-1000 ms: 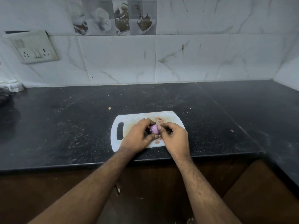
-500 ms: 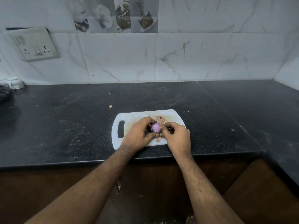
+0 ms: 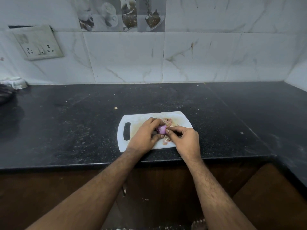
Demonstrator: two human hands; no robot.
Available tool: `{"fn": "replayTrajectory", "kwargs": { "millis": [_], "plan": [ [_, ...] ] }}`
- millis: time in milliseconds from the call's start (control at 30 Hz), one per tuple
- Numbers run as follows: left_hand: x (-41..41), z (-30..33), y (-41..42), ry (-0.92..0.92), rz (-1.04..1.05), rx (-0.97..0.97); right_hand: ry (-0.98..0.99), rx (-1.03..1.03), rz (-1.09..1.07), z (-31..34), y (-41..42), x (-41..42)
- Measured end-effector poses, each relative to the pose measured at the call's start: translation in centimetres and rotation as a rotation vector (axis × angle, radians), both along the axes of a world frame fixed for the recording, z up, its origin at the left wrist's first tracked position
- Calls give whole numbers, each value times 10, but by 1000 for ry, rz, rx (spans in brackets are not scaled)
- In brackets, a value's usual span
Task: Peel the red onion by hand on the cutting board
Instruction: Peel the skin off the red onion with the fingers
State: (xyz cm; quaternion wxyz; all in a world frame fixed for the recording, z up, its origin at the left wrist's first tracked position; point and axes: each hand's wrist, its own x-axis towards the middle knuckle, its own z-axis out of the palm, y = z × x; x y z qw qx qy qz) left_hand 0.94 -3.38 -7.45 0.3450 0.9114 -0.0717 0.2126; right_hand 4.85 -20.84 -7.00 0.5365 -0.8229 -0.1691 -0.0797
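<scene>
A white cutting board (image 3: 142, 119) lies near the front edge of the black counter (image 3: 66, 123), its slotted handle end toward the left. Over the middle of the board, the left hand (image 3: 144, 136) grasps a small red onion (image 3: 161, 129), fingers curled over its top and thumb below it, so that only a glossy purple patch shows between the two hands. The right hand (image 3: 186, 140) meets the onion from the right, its thumb and forefinger pinched together at the onion's right side; whether they hold a strip of skin is too small to tell. Pinkish peel scraps (image 3: 167, 121) lie on the board just behind the hands, and more lie beneath them toward the board's front edge. A switch plate (image 3: 38, 43) sits on the tiled wall above the counter's back left corner.
</scene>
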Motion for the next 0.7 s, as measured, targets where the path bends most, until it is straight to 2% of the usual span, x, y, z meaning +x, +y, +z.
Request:
{"fn": "replayTrajectory", "kwargs": {
  "millis": [700],
  "plan": [
    [2,-1,1,31,56,-24,8,-26,3,-1,1,1]
  ]
}}
